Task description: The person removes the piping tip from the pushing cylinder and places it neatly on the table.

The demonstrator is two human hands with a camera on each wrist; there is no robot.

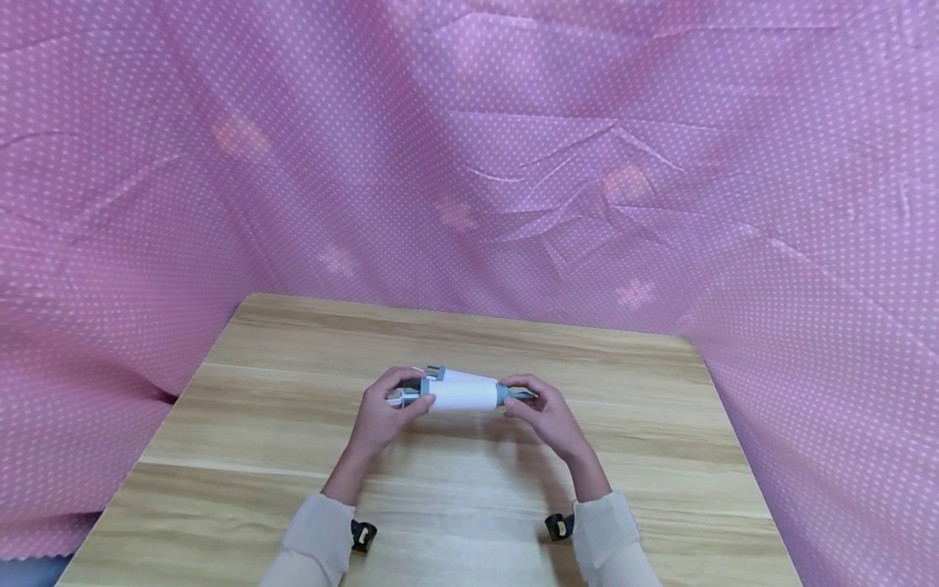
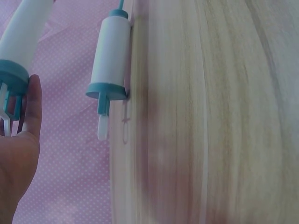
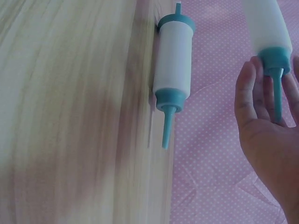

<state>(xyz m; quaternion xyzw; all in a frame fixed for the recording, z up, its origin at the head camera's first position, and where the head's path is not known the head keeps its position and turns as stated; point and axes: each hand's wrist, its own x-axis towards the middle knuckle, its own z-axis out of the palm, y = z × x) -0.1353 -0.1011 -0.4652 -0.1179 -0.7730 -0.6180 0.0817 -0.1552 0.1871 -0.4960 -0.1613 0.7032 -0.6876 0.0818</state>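
Observation:
Above the wooden table (image 1: 293, 456) both hands hold a white cylinder (image 1: 464, 395) with teal end caps level between them. My left hand (image 1: 406, 397) grips its left end, where a white forked handle (image 2: 6, 112) sticks out below the teal cap (image 2: 13, 77). At the other end my right hand (image 1: 517, 399) curls its fingers (image 3: 246, 93) around the thin teal stem (image 3: 277, 93). A second, similar cylinder (image 1: 460, 376) lies on the table just behind the held one; the same second cylinder (image 2: 110, 58) (image 3: 174, 63) appears in both wrist views.
Pink white-dotted cloth (image 1: 513, 163) hangs around the table's back and both sides. Bare wood (image 1: 455, 505) stretches between the forearms to the near edge. Light sleeves (image 1: 315, 538) cover both arms.

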